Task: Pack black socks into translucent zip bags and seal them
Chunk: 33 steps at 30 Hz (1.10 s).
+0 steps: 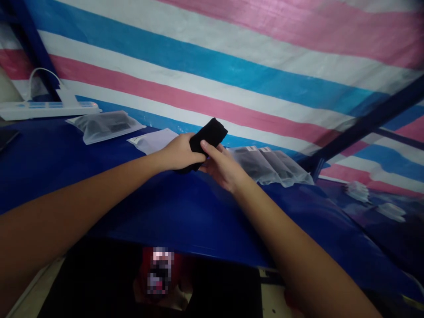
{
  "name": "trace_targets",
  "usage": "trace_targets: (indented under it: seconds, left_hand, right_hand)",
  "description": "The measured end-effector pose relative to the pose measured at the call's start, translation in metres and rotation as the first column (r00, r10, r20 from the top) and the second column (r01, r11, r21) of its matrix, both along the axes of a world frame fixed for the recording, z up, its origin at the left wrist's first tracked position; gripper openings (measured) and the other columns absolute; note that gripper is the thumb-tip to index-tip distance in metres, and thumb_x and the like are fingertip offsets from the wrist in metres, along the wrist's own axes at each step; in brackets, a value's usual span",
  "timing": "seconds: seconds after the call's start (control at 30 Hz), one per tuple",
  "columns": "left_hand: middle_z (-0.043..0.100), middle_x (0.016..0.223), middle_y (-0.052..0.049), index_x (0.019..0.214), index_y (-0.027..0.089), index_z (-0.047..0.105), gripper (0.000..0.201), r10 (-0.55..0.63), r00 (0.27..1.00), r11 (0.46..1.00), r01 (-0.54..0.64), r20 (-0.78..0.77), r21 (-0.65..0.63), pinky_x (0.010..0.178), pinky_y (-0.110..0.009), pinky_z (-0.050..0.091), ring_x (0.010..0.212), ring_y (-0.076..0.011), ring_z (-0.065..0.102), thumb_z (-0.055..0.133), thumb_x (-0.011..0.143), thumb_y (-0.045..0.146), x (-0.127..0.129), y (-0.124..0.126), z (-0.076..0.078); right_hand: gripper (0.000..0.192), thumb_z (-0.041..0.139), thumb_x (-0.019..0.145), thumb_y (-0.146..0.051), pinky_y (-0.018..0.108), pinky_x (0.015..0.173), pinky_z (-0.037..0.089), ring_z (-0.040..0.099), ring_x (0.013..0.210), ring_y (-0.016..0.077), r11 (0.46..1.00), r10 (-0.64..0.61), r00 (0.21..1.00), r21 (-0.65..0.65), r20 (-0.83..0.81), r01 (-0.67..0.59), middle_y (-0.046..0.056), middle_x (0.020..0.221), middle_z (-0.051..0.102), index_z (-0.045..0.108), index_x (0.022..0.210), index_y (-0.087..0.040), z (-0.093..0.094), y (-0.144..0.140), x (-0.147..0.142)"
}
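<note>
Above the blue table, both my hands grip a folded black cloth item point(212, 134), a compact bundle tilted up to the right; its exact kind cannot be made out. My left hand point(182, 152) wraps round its lower left part, thumb across the front. From the right, my right hand point(223, 165) holds the bundle with the thumb on its near face and the other fingers behind, partly hidden. Behind my hands lies a white plastic bag point(154, 140). Just right of my right hand, several frosted bags point(256, 163) with dark contents overlap in a row.
A frosted bag with something dark inside point(106, 126) lies at the back left, near a white power strip point(49, 109) with a plugged-in cable. Small clear plastic pieces point(357, 192) sit at the far right. Striped sheeting point(212, 79) and a dark blue frame bar point(364, 123) stand behind the table point(185, 216).
</note>
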<state>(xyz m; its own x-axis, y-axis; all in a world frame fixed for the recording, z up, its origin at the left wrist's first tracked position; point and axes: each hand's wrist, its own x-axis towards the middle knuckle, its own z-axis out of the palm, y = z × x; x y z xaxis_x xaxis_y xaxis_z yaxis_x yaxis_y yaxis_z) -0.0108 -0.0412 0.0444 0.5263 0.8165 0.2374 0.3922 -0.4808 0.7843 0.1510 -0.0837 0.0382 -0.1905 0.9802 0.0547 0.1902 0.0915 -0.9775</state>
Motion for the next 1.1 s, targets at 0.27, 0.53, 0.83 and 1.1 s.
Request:
trace_targets:
  seconds: [0.27, 0.53, 0.83, 1.1]
  left_hand:
    - [0.068, 0.116, -0.011, 0.130, 0.021, 0.050, 0.057, 0.093, 0.995, 0.985, -0.090, -0.017, 0.150, 0.077, -0.037, 0.054, 0.098, -0.0259, 0.066, 0.066, 0.079, 0.041, 0.006, -0.003, -0.006]
    - [0.067, 0.118, -0.012, 0.142, 0.024, 0.034, 0.080, -0.040, 0.999, 0.998, 0.041, 0.016, -0.043, 0.072, -0.034, 0.054, 0.090, -0.0231, 0.069, 0.072, 0.077, 0.048, -0.004, -0.001, 0.001]
    - [0.065, 0.123, -0.012, 0.132, 0.024, 0.051, 0.053, 0.110, 0.992, 0.984, -0.099, -0.069, 0.149, 0.085, -0.036, 0.051, 0.105, -0.0245, 0.063, 0.047, 0.093, 0.058, -0.022, 0.019, 0.008]
    - [0.062, 0.127, -0.022, 0.125, 0.016, 0.061, 0.072, 0.260, 0.665, 0.957, -0.081, -0.700, 0.279, 0.087, -0.043, 0.047, 0.108, -0.0389, 0.061, 0.058, 0.076, 0.068, -0.048, 0.046, -0.004]
  right_hand:
    - [0.076, 0.069, 0.085, -0.055, 0.045, 0.093, 0.057, 0.058, 0.126, 0.0313, 1.000, 0.019, 0.981, 0.022, -0.192, -0.015, 0.011, 0.142, 0.056, 0.034, 0.147, -0.031, -0.001, -0.002, -0.005]
    - [0.070, 0.052, 0.092, -0.065, 0.045, 0.086, 0.058, 0.059, 0.124, 0.0332, 0.996, -0.072, 0.993, 0.067, 0.091, 0.066, 0.014, 0.139, 0.058, 0.031, 0.150, -0.031, 0.005, -0.004, 0.000]
    - [0.065, 0.059, 0.089, -0.060, 0.045, 0.087, 0.058, 0.056, 0.128, 0.0338, 0.996, -0.085, 0.995, -0.034, -0.058, 0.083, 0.016, 0.146, 0.053, 0.042, 0.141, -0.026, 0.009, 0.002, 0.014]
    - [0.068, 0.063, 0.086, -0.059, 0.050, 0.085, 0.059, 0.060, 0.123, 0.0353, 0.987, -0.091, 0.994, -0.141, -0.059, 0.082, 0.020, 0.134, 0.060, 0.043, 0.139, -0.023, -0.002, 0.009, 0.023]
